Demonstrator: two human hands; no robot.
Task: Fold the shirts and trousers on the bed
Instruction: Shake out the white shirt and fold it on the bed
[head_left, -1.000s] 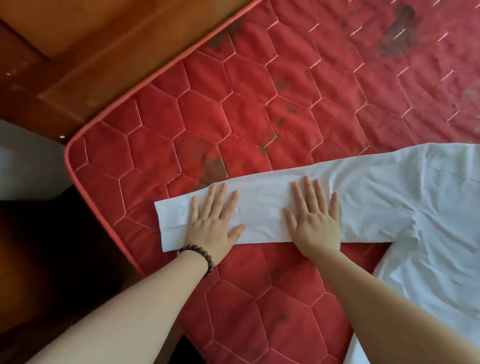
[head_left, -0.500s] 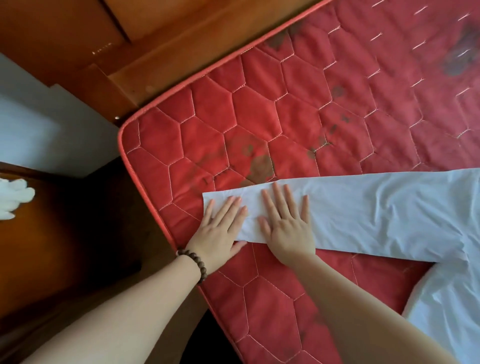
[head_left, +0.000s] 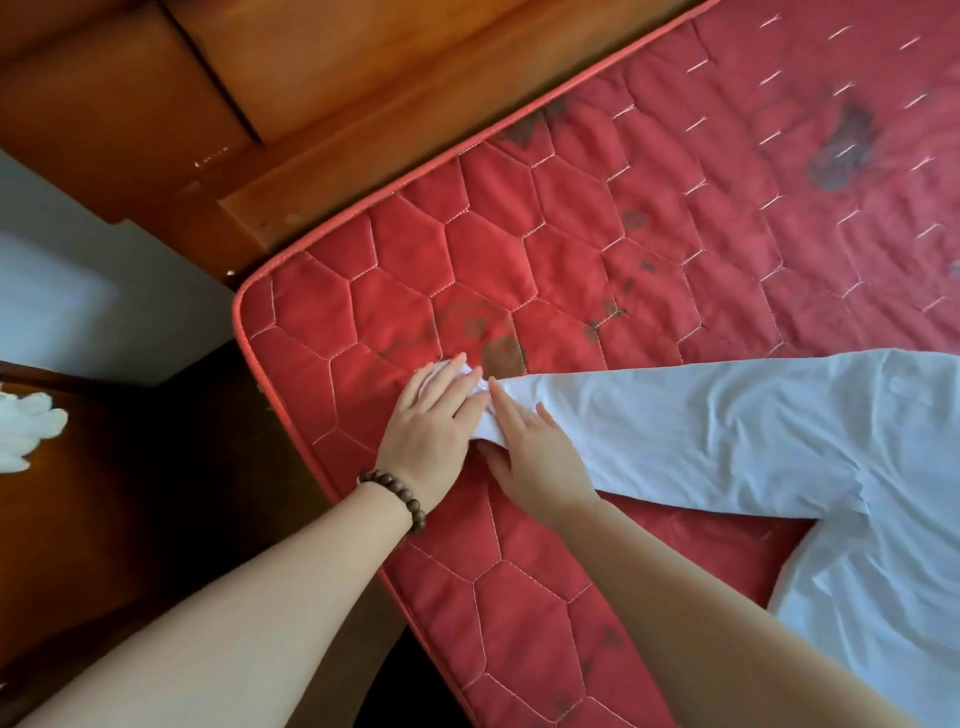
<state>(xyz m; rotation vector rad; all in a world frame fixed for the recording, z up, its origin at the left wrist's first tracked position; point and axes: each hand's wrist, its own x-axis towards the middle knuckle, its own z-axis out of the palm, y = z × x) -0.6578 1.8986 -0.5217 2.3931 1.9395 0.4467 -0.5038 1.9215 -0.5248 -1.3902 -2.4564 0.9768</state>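
A white long-sleeved shirt (head_left: 779, 447) lies on the red quilted mattress (head_left: 519, 249). Its sleeve stretches left towards the mattress corner, and its body runs off the right edge of the view. My left hand (head_left: 431, 415), with a bead bracelet on the wrist, covers the cuff end and grips the bunched fabric, which shows between its fingers. Right beside it, my right hand (head_left: 535, 452) pinches the sleeve, fingers on top and thumb under the near edge. The two hands almost touch.
The mattress corner (head_left: 244, 312) is just left of my hands, with dark floor below it. A wooden bed frame and panelling (head_left: 311, 104) run along the far side. Something white (head_left: 26, 431) lies on a dark wooden surface at the far left.
Both hands slid left along the sleeve to its cuff and came together. They lay flat before; now they take hold of the cuff end, which is bunched up.
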